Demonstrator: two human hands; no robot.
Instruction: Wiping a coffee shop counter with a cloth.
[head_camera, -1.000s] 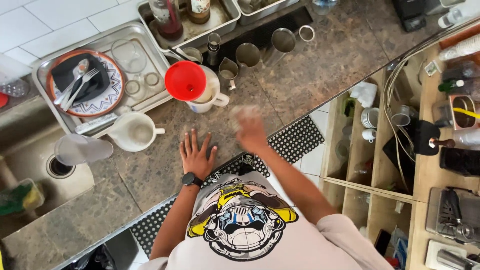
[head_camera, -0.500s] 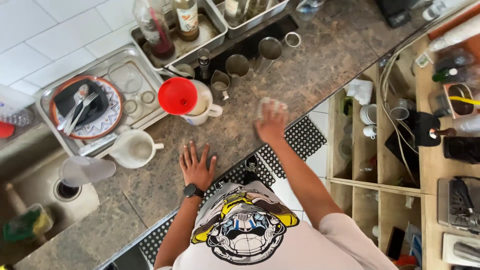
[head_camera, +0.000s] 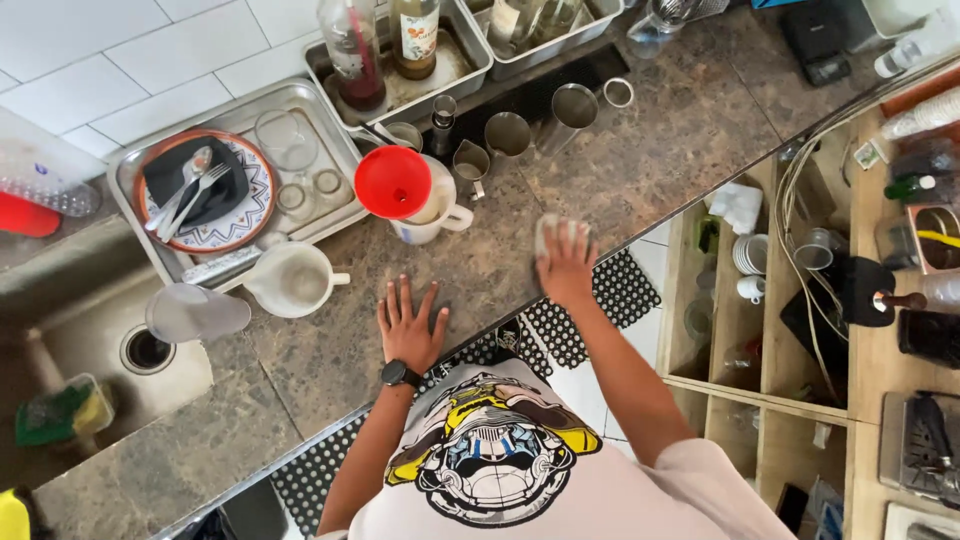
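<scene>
My left hand (head_camera: 409, 324) lies flat with fingers spread on the speckled stone counter (head_camera: 660, 150), a black watch on its wrist. My right hand (head_camera: 567, 264) presses a pale cloth (head_camera: 556, 231) onto the counter near its front edge. Just beyond both hands stands a white jug with a red funnel (head_camera: 393, 182) on top. A white pitcher (head_camera: 290, 278) sits to the left of my left hand.
A metal tray (head_camera: 232, 110) holds a patterned plate with cutlery and glasses. Metal jiggers and cups (head_camera: 508, 132) stand behind the jug, with bottles in tubs beyond. A sink (head_camera: 90, 335) lies at left. Wooden shelves (head_camera: 760, 300) with cups are at right.
My right hand with the cloth has slid rightward along the counter. My left hand has stayed planted.
</scene>
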